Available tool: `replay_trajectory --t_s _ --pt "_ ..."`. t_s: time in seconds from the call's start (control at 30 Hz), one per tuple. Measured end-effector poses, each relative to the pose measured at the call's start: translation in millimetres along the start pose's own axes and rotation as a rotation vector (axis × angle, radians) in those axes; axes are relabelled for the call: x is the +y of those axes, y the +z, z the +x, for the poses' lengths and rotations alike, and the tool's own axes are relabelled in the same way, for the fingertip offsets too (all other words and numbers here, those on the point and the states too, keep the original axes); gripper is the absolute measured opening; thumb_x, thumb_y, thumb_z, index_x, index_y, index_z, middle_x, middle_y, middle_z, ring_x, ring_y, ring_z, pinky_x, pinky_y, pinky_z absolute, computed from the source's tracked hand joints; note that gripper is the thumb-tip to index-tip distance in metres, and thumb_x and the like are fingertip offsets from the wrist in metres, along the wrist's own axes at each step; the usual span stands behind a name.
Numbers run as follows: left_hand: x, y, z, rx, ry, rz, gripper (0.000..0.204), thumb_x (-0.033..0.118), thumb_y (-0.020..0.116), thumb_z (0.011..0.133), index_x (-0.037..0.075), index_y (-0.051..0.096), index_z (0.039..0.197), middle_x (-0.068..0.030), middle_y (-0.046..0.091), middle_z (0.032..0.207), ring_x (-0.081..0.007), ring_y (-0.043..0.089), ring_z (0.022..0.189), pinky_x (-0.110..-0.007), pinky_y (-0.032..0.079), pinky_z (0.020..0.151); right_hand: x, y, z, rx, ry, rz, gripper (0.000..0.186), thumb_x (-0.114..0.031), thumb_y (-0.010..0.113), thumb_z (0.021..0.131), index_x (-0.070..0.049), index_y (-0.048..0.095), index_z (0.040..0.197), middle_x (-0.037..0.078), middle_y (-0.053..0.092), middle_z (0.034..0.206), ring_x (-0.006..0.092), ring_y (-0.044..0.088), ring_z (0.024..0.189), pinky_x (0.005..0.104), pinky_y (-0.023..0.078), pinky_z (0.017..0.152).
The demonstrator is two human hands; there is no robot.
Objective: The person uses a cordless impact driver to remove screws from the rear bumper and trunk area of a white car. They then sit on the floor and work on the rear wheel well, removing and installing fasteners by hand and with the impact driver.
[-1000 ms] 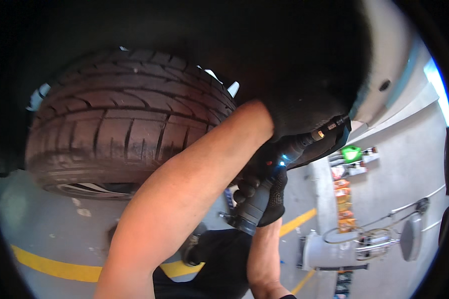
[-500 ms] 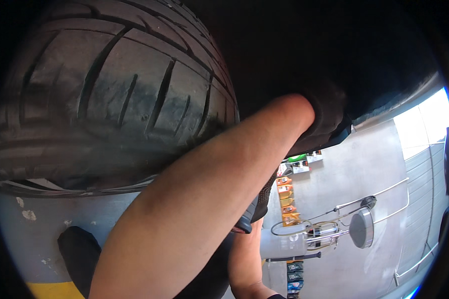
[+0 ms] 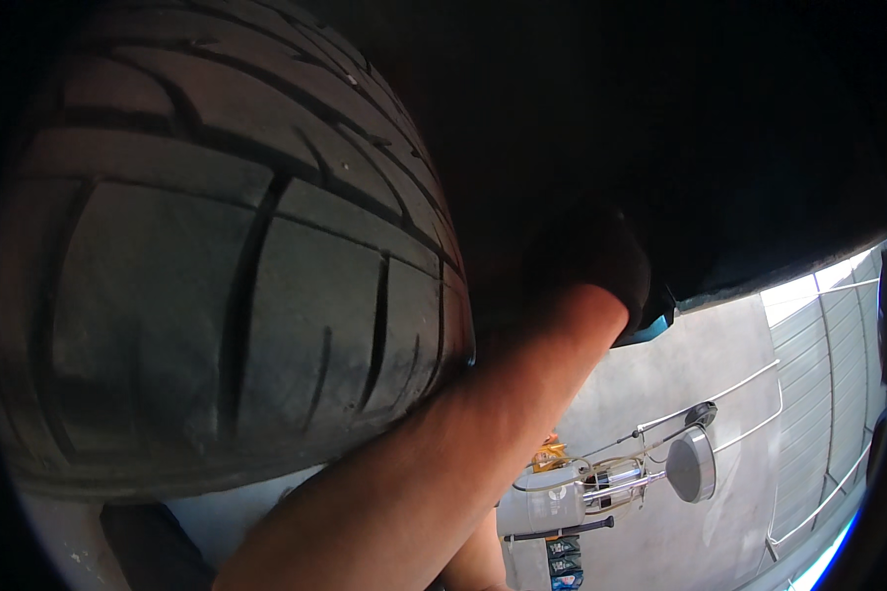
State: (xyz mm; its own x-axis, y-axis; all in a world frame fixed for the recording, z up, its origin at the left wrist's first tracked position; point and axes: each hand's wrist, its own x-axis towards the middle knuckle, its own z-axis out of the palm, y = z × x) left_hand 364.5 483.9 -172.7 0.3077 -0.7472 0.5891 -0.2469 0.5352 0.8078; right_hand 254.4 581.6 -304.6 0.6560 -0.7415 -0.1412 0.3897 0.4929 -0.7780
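Note:
My left forearm (image 3: pixel 414 463) crosses from the lower edge up to the right, in front of a large black tyre (image 3: pixel 168 295) with deep tread grooves. It reaches into the dark hollow beside the tyre. My left hand (image 3: pixel 601 246) wears a dark glove; only its cuff part shows, and the fingers are lost in shadow. Whether it holds anything is hidden. Behind the left forearm, a piece of my right forearm (image 3: pixel 481 559) shows at the bottom. My right hand is covered by the left arm.
The dark underside edge (image 3: pixel 779 281) hangs over the right. Beyond it are a grey wall (image 3: pixel 700 345), a clear cylinder device (image 3: pixel 611 488) with hoses and a round disc (image 3: pixel 690 463), and several packages (image 3: pixel 564 561). A dark trouser leg (image 3: pixel 153 547) shows lower left.
The tyre and my left hand now sit lower in the picture, and the wall things have shifted down and left. My right hand's dark glove and the black-ended tool beside it have gone from sight.

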Motion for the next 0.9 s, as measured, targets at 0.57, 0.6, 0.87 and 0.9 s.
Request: replay_trajectory --t_s 0.57,0.6,0.87,0.9 --pt "-2.3 -74.5 -14.7 -0.499 0.172 -0.468 0.031 0.02 0.066 0.082 0.005 0.068 0.11 -0.0162 0.07 0.095 -0.0307 0.067 0.093 -0.042 0.055 0.08 -4.7 -61.4 -46.4 0.078 0.233 0.069 0.029 -0.043 0.063 0.092 -0.015 0.058 0.101 0.009 0.061 0.078 0.0263 0.06 0.068 0.0406 0.051 0.064" --pt "-0.2 -100.4 -7.6 -0.558 0.126 -0.403 0.031 0.02 0.066 0.082 0.005 0.068 0.11 -0.0162 0.07 0.094 -0.0306 0.067 0.092 -0.042 0.056 0.079 5.7 -55.9 -37.4 -0.027 0.261 0.153 0.029 -0.042 0.065 0.091 -0.015 0.058 0.1 0.009 0.062 0.079 0.026 0.061 0.069 0.041 0.051 0.066" --pt "-20.2 -131.7 21.7 -0.786 -0.014 -0.245 0.029 0.022 0.067 0.084 0.003 0.067 0.106 -0.016 0.069 0.087 -0.0289 0.068 0.078 -0.041 0.056 0.07 46.0 -83.0 -37.9 0.005 0.32 0.259 0.025 -0.035 0.066 0.091 -0.012 0.06 0.097 0.009 0.062 0.078 0.0269 0.063 0.068 0.0469 0.054 0.064" --pt "-23.9 -129.2 17.4 -0.667 0.152 -0.039 0.027 0.023 0.066 0.087 0.002 0.066 0.104 -0.0165 0.069 0.084 -0.0277 0.067 0.072 -0.04 0.056 0.066 39.8 -76.2 -40.8 0.005 0.3 0.142 0.028 -0.036 0.067 0.089 -0.01 0.06 0.097 0.01 0.062 0.078 0.027 0.065 0.065 0.047 0.056 0.063"
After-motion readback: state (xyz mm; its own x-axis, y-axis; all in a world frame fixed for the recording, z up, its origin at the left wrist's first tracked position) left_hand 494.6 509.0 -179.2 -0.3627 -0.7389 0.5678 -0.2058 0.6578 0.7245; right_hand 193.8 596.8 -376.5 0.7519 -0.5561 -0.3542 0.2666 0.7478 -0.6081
